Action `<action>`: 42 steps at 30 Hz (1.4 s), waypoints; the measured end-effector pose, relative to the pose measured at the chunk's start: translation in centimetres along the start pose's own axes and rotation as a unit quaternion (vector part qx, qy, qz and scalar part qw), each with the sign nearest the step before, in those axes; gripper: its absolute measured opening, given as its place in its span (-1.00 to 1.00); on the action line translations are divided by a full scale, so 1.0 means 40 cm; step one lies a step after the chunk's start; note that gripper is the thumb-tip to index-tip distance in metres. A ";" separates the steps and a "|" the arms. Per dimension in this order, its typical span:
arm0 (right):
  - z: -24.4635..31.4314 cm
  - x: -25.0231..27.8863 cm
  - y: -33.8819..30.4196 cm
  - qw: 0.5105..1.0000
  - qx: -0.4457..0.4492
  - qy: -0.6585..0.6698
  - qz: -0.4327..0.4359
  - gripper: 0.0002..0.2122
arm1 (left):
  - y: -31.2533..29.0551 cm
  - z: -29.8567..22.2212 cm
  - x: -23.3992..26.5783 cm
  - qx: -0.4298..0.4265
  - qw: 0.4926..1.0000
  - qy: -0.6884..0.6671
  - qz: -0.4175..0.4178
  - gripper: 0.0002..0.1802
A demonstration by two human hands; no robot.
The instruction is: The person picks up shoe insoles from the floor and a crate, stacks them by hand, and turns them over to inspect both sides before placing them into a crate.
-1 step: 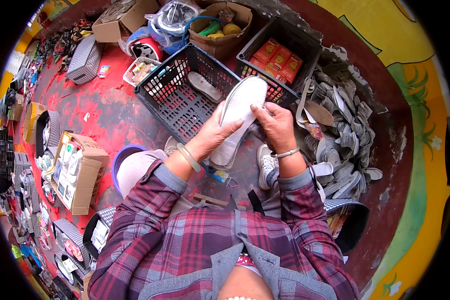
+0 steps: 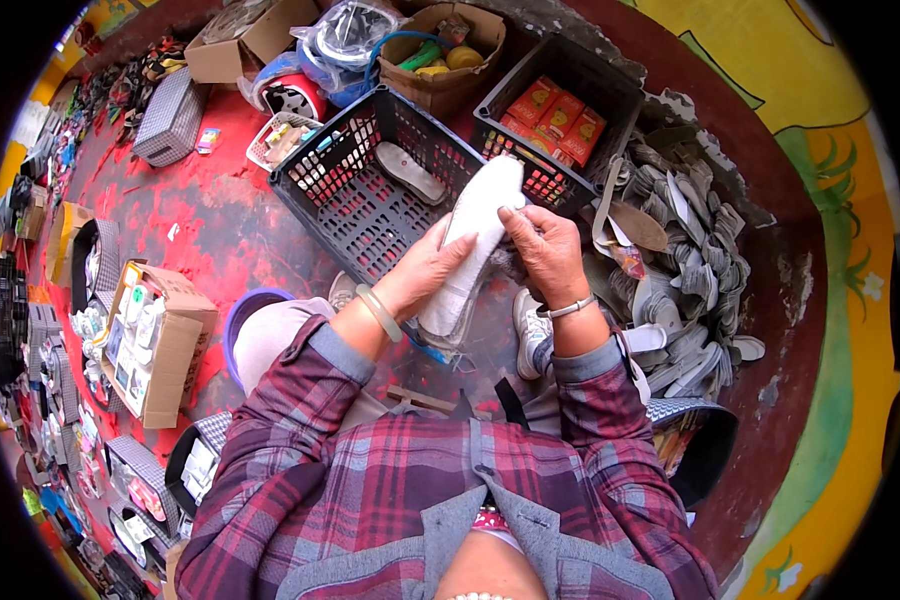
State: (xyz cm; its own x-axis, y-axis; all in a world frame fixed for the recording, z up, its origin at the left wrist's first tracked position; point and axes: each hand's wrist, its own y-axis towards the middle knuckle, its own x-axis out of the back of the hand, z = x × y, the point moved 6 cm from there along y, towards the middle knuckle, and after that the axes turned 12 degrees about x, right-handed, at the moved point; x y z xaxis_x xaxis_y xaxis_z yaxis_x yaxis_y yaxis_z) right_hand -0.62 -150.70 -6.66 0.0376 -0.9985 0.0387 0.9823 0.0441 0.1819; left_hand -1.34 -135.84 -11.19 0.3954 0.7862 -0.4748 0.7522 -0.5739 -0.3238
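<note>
In front of me is a white insole (image 2: 482, 210), tilted with its upper end toward the right-hand crate. Its edge looks thick, perhaps layered. My left hand (image 2: 422, 272) is closed round its left side, thumb on the white face. My right hand (image 2: 548, 252) pinches its right edge near the upper end. Something grey and fuzzy (image 2: 510, 264) shows beneath it, partly hidden by my fingers. Beyond my hands stands a black plastic crate (image 2: 315, 225) with a single grey-white insole (image 2: 410, 174) lying inside. To the right is a large heap of grey insoles (image 2: 685, 270).
A second black crate (image 2: 620, 95) holds red boxes (image 2: 560, 115). An open cardboard box (image 2: 180, 360) with packets stands at left, near a purple basin (image 2: 238, 335). Checked bins (image 2: 170, 120) and small goods crowd the far left. A yellow painted wall (image 2: 840, 200) curves along the right.
The insole has turned in my hands, so its upper end looks narrower and sits slightly lower and farther left. My right fingers have shifted along its edge.
</note>
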 end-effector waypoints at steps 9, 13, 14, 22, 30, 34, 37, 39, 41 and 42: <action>0.101 0.062 0.020 0.968 0.103 0.205 -0.099 -0.74 | 0.008 0.021 -0.003 0.041 0.964 -0.251 0.073 -0.54; 0.196 -0.089 -0.050 0.878 0.407 -0.222 0.119 -0.70 | 0.015 0.034 0.026 0.016 0.960 -0.269 0.073 -0.53; 0.173 -0.144 -0.075 0.826 0.476 -0.263 0.152 -0.70 | 0.012 0.031 0.023 0.005 0.962 -0.268 0.048 -0.54; 0.153 0.001 0.016 0.829 0.400 -0.389 -0.043 -0.75 | -0.022 -0.010 -0.038 -0.016 0.993 -0.115 0.029 -0.51; 0.162 -0.175 -0.087 0.848 0.413 -0.280 0.180 -0.83 | -0.023 -0.012 0.015 -0.041 0.990 -0.134 -0.024 -0.47; 0.179 -0.122 -0.056 0.829 0.448 -0.309 0.127 -0.80 | -0.015 -0.017 -0.008 -0.041 0.987 -0.153 0.024 -0.47; 0.178 0.031 0.018 0.857 0.387 -0.339 -0.032 -0.72 | -0.011 0.012 -0.015 -0.014 0.994 -0.100 0.036 -0.46; 0.119 0.130 0.053 0.925 0.292 -0.219 -0.104 -0.68 | -0.018 0.013 -0.030 0.006 0.993 -0.096 0.067 -0.48; 0.090 0.189 0.055 0.963 0.199 -0.027 -0.180 -0.73 | -0.021 -0.001 -0.032 0.001 0.989 -0.131 0.073 -0.50; 0.100 0.197 0.058 0.956 0.208 0.048 -0.203 -0.76 | -0.023 -0.004 -0.031 -0.001 0.985 -0.153 0.081 -0.48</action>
State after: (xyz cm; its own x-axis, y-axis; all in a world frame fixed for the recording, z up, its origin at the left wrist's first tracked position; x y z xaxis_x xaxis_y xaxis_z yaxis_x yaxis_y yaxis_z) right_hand 1.20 -158.33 -2.00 -0.2953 -0.9333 -0.2043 0.7627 -0.3591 0.5379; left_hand -2.43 -136.25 -10.16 0.3332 0.5781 -0.7448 0.6929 -0.6859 -0.2224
